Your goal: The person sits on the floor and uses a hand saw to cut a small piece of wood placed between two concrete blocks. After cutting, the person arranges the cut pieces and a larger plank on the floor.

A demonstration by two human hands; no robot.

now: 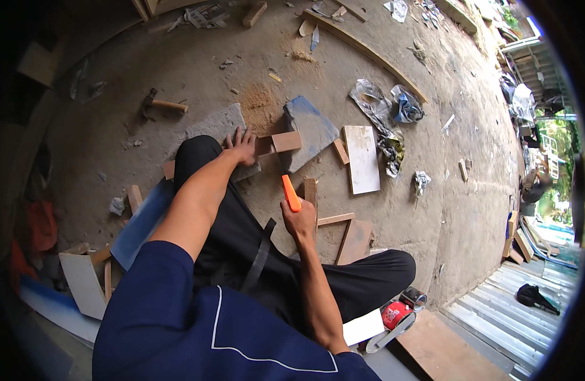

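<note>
My right hand (299, 218) is closed around the orange handle of a saw (291, 193). Its thin blade, seen nearly edge-on, reaches up to a reddish-brown wood block (286, 141). This block spans the gap between a grey slab (221, 122) on the left and a blue-stained slab (310, 130) on the right. With fingers spread, my left hand (243, 147) presses down at the block's left end and on the grey slab. Sawdust (257, 101) lies on the floor just beyond the block.
A hammer (165, 105) lies to the far left. Right of the slabs are a white board (362, 159) and crumpled plastic (394, 114). A long wood strip (369, 54) lies at the back. By my right knee stands a red can (394, 314). Wood offcuts (355, 242) lie nearby.
</note>
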